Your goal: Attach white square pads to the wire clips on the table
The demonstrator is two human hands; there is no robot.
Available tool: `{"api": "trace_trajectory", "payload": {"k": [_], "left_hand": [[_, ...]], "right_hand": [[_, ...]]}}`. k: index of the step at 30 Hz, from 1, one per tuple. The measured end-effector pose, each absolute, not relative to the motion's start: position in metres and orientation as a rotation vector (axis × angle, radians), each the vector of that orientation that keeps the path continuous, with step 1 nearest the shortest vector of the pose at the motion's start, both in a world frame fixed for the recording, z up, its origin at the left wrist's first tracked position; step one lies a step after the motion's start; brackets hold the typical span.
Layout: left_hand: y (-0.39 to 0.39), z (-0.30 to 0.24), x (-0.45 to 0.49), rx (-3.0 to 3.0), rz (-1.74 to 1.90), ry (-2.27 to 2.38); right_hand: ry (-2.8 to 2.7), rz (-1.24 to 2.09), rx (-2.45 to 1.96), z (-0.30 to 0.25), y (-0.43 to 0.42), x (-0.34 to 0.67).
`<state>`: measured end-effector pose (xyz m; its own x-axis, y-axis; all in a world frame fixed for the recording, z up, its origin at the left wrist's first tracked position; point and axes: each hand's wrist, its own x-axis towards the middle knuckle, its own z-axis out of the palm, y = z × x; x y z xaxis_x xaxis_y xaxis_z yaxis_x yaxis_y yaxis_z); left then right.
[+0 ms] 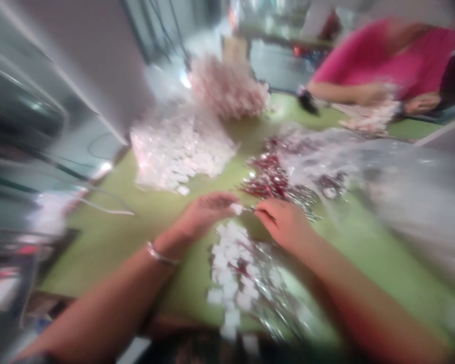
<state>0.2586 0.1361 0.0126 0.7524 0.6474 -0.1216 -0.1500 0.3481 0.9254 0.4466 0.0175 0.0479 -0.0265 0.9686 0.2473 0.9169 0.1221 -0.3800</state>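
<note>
At the near table edge, a pile of white pieces (231,273) lies on crinkled clear film, and its lowest pieces reach the edge itself. Both forearms flank this pile; the left wrist carries a bracelet (161,255). Just beyond the pile, the left hand (205,212) has its fingertips pinched together on a small white piece (236,208), held just above the green table (109,242). The right hand (284,222) is curled, with its fingertips meeting the right end of the same piece; motion blur hides whether it actually grips. Open surface is widest left of the left forearm, crossed only by a thin white cable (109,208) near the left edge. A narrower bare strip runs right of the right forearm, bounded by a large clear bag (402,192). Farther out, a red-and-silver heap (269,177) sits just beyond the hands, with a bag of white pieces (178,151) to its left. A pink-white heap (227,86) lies behind these. At the far right edge, another person — pink sleeve (382,50) — rests both hands on the table.
</note>
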Motion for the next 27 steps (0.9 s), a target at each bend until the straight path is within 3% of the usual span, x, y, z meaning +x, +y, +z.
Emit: {"api": "trace_trajectory", "payload": {"k": [21, 27], "left_hand": [[0.131, 0.013, 0.262, 1.306, 0.488, 0.645], [0.130, 0.005, 0.261, 1.282, 0.467, 0.637]], "right_hand": [[-2.179, -0.070, -1.975, 0.045, 0.015, 0.431], [-2.099, 0.139, -1.947, 0.042, 0.015, 0.421]]}}
